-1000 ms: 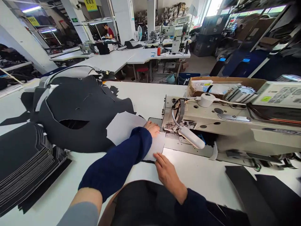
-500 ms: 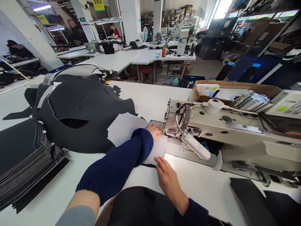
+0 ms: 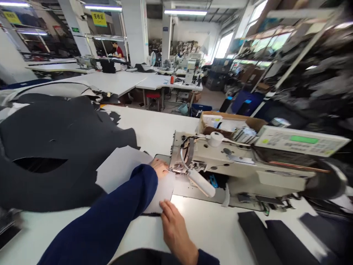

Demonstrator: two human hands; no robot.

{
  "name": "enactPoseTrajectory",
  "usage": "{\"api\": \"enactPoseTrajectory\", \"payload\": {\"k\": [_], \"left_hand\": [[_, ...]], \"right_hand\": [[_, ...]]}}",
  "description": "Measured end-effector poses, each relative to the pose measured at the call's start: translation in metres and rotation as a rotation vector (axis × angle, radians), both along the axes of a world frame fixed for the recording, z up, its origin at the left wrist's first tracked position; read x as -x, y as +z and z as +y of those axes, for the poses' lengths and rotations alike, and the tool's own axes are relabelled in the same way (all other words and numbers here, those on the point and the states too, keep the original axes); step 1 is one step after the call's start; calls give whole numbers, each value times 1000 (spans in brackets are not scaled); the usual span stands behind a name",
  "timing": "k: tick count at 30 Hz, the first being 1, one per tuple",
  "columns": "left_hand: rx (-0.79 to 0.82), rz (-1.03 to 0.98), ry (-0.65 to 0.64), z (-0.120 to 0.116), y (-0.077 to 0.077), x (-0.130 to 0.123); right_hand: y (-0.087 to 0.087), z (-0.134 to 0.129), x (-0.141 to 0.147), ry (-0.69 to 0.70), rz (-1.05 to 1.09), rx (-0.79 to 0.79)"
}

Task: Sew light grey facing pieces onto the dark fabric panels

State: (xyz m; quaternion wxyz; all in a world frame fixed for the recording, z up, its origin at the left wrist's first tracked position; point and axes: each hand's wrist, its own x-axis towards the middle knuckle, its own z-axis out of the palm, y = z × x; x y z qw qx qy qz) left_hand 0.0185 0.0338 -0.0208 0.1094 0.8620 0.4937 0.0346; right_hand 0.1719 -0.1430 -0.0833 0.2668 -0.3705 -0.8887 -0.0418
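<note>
A light grey fabric panel [image 3: 116, 169] with a dark edge lies under the front of a sewing machine [image 3: 220, 158]. My left hand [image 3: 160, 168] rests flat on the panel, close beside the needle area, its fingers partly hidden by the machine and blurred. At the panel's near edge, my right hand [image 3: 173, 224] lies with fingers stretched out, the tips touching the fabric. A white lamp [image 3: 202, 183] on a bendy neck hangs over the machine bed and lights the cloth. The needle itself is too small to make out.
To the left spreads a large dark fabric piece [image 3: 66, 129] with a slit. Dark strips [image 3: 253, 235] lie at the right front. Behind the machine stand a cardboard box [image 3: 202, 123] and a control panel [image 3: 303, 140]. A person [image 3: 118, 50] sits far back.
The view has swung to the right, so everything sits further left and lower in the picture. Both hands keep nearly the same places on the grey panel by the machine.
</note>
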Motion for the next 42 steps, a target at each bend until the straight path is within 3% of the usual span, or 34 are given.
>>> {"api": "enactPoseTrajectory", "payload": {"k": [12,29,32,34,38,42], "left_hand": [[112,18,23,14,-7,7],[113,-21,15,18,-4,7],[2,-37,28,-2,2,12],[-65,-75,-74,-29,5,19],[35,-109,-361,-94,0,37],[65,-78,-348,-117,-8,53]], "right_hand": [[5,10,5,63,28,54],[8,9,6,57,62,136],[9,8,6,50,56,128],[11,8,7,30,66,115],[17,5,9,-13,98,81],[24,-5,14,-121,94,108]]}}
